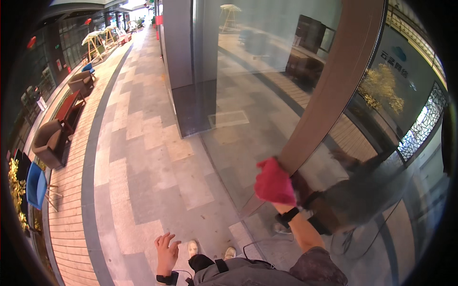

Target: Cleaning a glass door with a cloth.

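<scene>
A crumpled pinkish-red cloth covers most of my right hand, and its fingers are hidden beneath it. That arm reaches out to the right, with the cloth at the lower part of a brown upright frame between two glass panes. The larger glass pane left of the frame reflects the walkway and seating. Low in front of my body hangs my left hand, holding nothing, its fingers apart and slightly bent. Both wrists carry black bands.
A grey pillar stands beyond the glass. To the left runs a wooden deck with a blue chair, brown armchairs and a red table. Grey paving stretches ahead. My shoes show below.
</scene>
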Available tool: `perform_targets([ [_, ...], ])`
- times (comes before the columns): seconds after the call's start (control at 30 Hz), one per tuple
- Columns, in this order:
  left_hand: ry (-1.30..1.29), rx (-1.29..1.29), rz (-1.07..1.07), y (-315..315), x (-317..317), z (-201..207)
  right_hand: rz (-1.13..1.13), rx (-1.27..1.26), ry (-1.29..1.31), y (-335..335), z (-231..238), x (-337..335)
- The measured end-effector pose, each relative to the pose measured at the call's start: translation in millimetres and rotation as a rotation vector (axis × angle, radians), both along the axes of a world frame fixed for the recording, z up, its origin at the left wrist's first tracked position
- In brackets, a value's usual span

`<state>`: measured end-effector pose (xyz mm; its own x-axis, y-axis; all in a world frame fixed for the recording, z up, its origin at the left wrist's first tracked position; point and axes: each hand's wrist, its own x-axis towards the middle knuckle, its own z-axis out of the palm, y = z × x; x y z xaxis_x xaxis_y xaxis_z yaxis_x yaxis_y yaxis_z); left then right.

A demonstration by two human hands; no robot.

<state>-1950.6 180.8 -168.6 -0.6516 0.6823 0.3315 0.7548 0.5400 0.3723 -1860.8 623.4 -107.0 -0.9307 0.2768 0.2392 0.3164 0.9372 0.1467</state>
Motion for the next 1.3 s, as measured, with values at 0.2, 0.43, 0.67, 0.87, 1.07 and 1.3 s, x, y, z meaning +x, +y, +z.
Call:
perform_targets([
  [0.2,-0.017,0.044,-0.152,28,-65,-3,-0.127,0.088,0.790,47,163,29],
  [0.43,0.004,0.115,-0.373,54,-165,-1,-0.321,0.378,0.763,47,242,13],
  [0.67,0.032,0.082,-0.615,52,-239,-13,-0.469,0.101,0.414,-10,121,-4],
  [0.87,-0.090,0.074,-0.790,40,-279,6,-0.544,0.102,0.394,-19,152,-2],
  [1.07,-0.102,0.063,-0.755,67,-300,4,-0.635,0.526,0.645,26,312,10],
  [1.3,-0.113,0.108,-0.848,105,-299,0,-0.638,0.817,0.850,59,429,-7],
])
